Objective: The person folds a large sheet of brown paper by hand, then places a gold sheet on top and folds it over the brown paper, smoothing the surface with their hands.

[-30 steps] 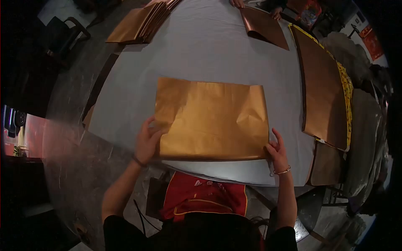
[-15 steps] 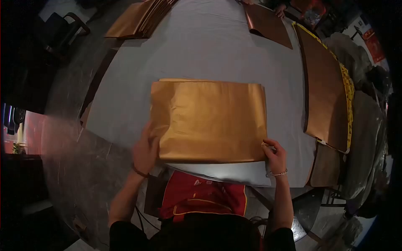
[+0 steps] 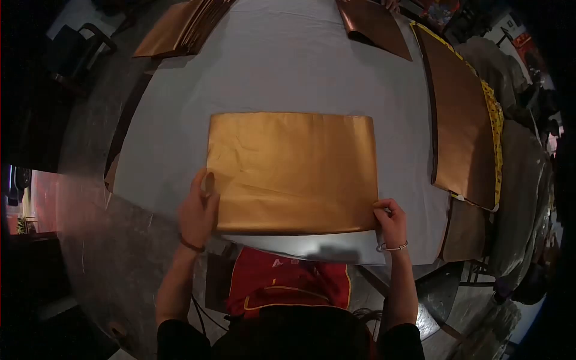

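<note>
A folded gold sheet (image 3: 294, 174), paper-like with faint creases, lies in front of me on the grey-covered table. Its folded edge faces me. My left hand (image 3: 198, 210) holds the sheet's lower left edge, thumb and forefinger curled about it; the fingertips are partly hidden. At the lower right corner, my right hand (image 3: 391, 221) pinches the edge between thumb and bent fingers. A bracelet circles each wrist.
The table's grey cover (image 3: 270, 72) surrounds the sheet. A stack of folded copper-coloured sheets (image 3: 180, 30) is at far left, another folded sheet (image 3: 378, 30) at far right near a person's hand (image 3: 392, 6). A brown yellow-edged panel (image 3: 462, 120) lines the right side.
My left hand has shifted slightly left along the sheet's edge. The sheet's top layer now lies squarer over the layer beneath, which showed at the far edge. My right hand keeps its pinch.
</note>
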Demonstrator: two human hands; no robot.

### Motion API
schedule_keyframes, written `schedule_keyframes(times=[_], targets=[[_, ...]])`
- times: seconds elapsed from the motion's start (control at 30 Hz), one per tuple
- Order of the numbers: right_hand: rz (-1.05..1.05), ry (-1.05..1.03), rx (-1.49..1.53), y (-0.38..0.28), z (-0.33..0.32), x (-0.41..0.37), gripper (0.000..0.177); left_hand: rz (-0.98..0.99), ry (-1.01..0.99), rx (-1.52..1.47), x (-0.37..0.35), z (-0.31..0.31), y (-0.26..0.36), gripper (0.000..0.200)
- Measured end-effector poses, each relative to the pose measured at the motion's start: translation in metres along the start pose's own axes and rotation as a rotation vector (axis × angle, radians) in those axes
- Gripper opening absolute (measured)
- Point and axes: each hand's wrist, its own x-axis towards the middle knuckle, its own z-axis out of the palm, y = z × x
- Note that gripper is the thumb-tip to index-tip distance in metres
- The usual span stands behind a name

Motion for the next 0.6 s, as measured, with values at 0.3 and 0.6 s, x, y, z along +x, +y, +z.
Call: schedule_keyframes(times=[0.3, 0.6], targets=[[0.027, -0.030, -0.099, -0.012, 0.000, 0.000, 0.005, -0.005, 0.007, 0.014, 0.001, -0.003, 0.007, 0.060], [-0.071, -0.060, -0.228, -0.008, -0.005, 0.003, 0.005, 0.108, 0.070, 0.056, -0.001, 0.002, 0.001, 0.049]])
